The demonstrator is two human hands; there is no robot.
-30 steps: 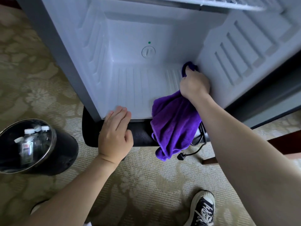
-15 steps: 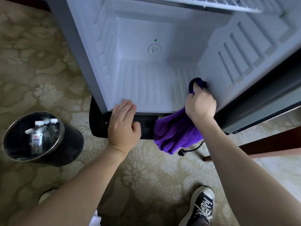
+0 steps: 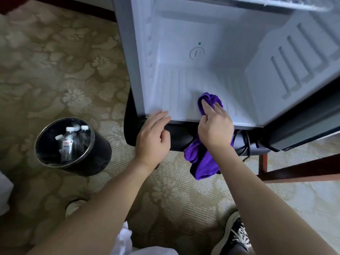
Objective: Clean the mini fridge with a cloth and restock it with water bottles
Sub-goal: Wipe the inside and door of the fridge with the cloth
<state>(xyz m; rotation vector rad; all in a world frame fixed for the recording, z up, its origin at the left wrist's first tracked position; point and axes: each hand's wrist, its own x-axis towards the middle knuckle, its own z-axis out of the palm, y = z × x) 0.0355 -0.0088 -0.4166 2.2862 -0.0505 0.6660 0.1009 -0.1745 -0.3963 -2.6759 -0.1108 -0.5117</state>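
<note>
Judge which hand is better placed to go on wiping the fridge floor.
Right. The right hand already grips the cloth, bunched against the fridge floor near its front edge. The left hand holds nothing and rests on the front lip, likely bracing.

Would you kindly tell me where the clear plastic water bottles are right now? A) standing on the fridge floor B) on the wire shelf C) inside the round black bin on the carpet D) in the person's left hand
C: the clear plastic water bottles stand inside the round black bin on the patterned carpet, left of the open white mini fridge.
</note>
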